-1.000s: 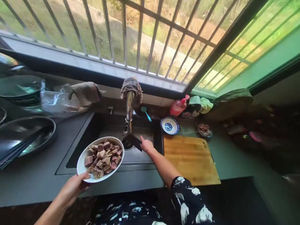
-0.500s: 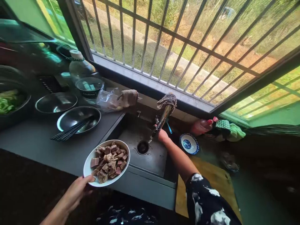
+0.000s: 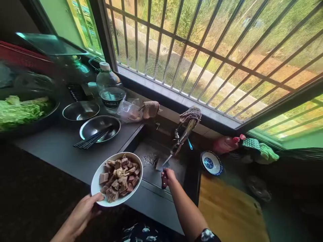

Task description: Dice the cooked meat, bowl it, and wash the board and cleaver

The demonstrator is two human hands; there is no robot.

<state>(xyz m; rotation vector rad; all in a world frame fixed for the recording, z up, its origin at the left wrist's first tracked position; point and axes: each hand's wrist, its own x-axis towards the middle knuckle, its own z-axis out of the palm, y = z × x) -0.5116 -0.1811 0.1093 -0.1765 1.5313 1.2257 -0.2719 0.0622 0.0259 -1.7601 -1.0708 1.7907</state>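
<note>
My left hand (image 3: 87, 205) grips the near rim of a white bowl (image 3: 95, 183), thumb on top. Chunks of cooked meat (image 3: 121, 178) fill the bowl, which is held in front of the sink (image 3: 141, 144). My right hand (image 3: 169, 176) is closed around the dark red, riveted handle of a kitchen knife (image 3: 164, 181). The knife's blade, partly hard to make out, is over the sink under a thin stream of water (image 3: 167, 160) from the faucet (image 3: 188, 131). A cloth (image 3: 190, 114) is draped on the faucet's top.
Left of the sink are two metal bowls (image 3: 87, 126), one with dark chopsticks (image 3: 93, 138), a large water bottle (image 3: 109, 85) and a pan of greens (image 3: 20, 111). To the right are a blue-patterned bowl (image 3: 216, 161), a wooden cutting board (image 3: 227, 205) and a pink bottle (image 3: 225, 144).
My right hand has come down from the faucet and now holds the knife in the sink. Water now runs. The bowl of meat stays in my left hand; the view has shifted slightly.
</note>
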